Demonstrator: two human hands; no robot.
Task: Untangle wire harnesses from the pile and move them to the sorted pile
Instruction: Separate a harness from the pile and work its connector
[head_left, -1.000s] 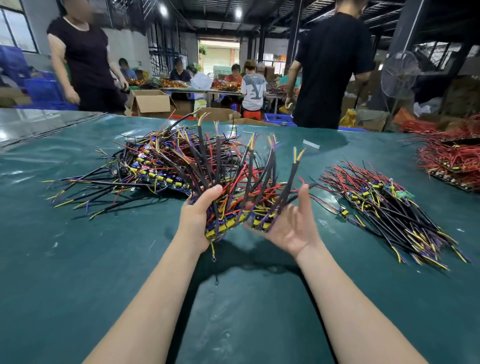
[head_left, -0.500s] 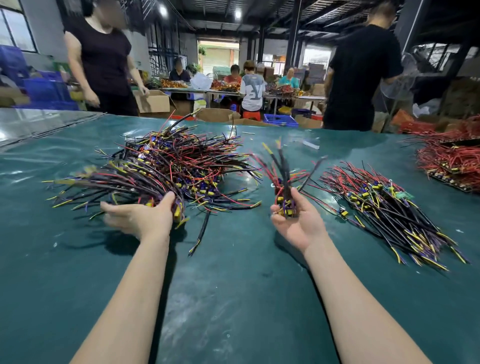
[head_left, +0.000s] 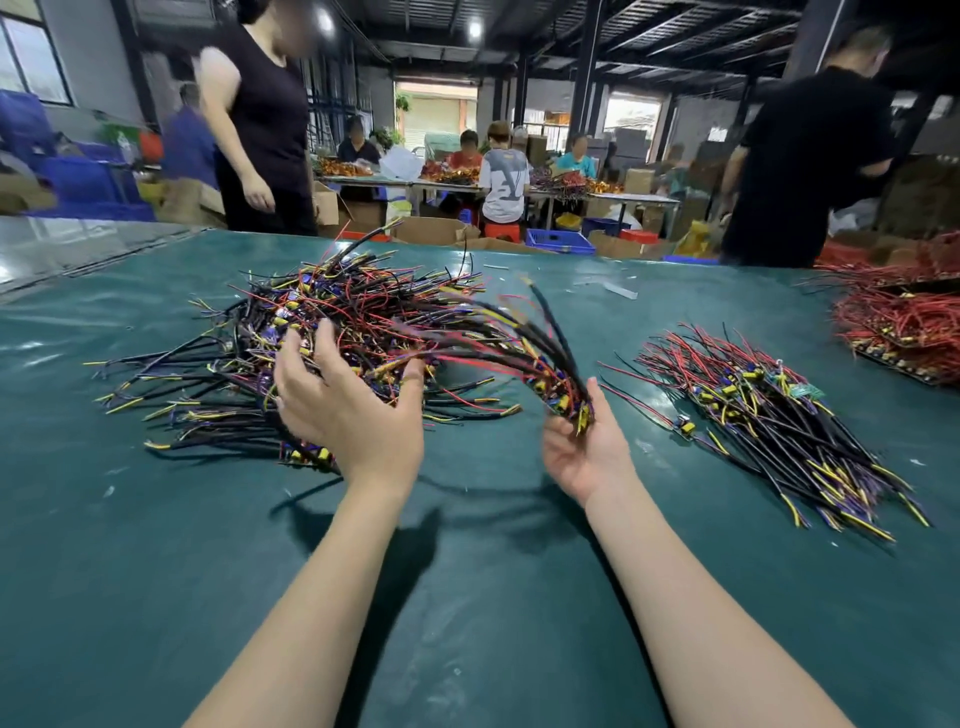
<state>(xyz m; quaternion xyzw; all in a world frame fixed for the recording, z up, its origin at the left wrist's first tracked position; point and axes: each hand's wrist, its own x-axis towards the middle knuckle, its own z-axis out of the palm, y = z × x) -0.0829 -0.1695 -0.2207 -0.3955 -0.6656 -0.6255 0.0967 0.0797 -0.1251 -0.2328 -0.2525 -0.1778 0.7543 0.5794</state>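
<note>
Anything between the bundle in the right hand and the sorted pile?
Nothing visible: only bare green mat separates the right hand, gripping the bundle, from the sorted pile. Blur hides whether the bundle's far ends snag the tangled pile.

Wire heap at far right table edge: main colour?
Mostly red, the far-right heap of thin wires; head view shows it.

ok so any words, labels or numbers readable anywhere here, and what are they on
"LV", probably, in large overlapping letters, soft: back of the pale T-shirt on a person seated at the far tables.
Parts on the harnesses in the tangled pile, the sorted pile and the bundle in the right hand: any print too small to read.
Cardboard boxes: no print readable.
</note>
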